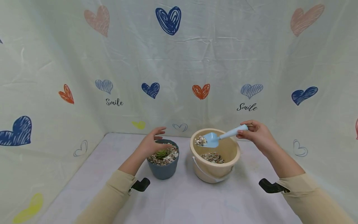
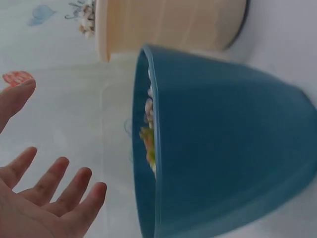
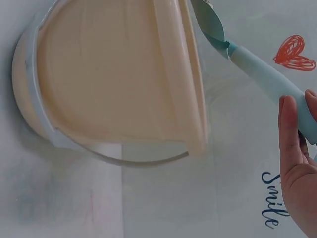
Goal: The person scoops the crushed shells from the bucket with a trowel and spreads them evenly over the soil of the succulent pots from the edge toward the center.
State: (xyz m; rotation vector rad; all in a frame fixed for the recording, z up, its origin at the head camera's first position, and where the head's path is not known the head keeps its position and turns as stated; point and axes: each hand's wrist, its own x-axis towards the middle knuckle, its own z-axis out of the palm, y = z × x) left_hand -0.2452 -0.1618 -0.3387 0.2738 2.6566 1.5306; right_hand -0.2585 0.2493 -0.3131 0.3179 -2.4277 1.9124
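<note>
My right hand (image 1: 258, 137) pinches the end of a light blue trowel's handle, fingers and thumb around it. The trowel (image 1: 211, 140) is held over a beige bucket (image 1: 215, 172), its blade loaded with small pebbles (image 1: 200, 141). More pebbles (image 1: 213, 157) lie in the bottom of the bucket. My left hand (image 1: 151, 144) hovers above the blue-grey flowerpot (image 1: 163, 171), fingers spread and holding nothing. Inside the pot, a green succulent (image 1: 161, 153) sits among pebbles, partly hidden by the left thumb. In the left wrist view the fingers (image 2: 64, 193) are apart from the pot's rim.
Pot and bucket stand side by side on a whitish table (image 1: 179, 202), a narrow gap between them. The bucket's white handle (image 1: 208, 174) hangs down its front. A heart-printed curtain (image 1: 179, 62) hangs behind the table and at both sides.
</note>
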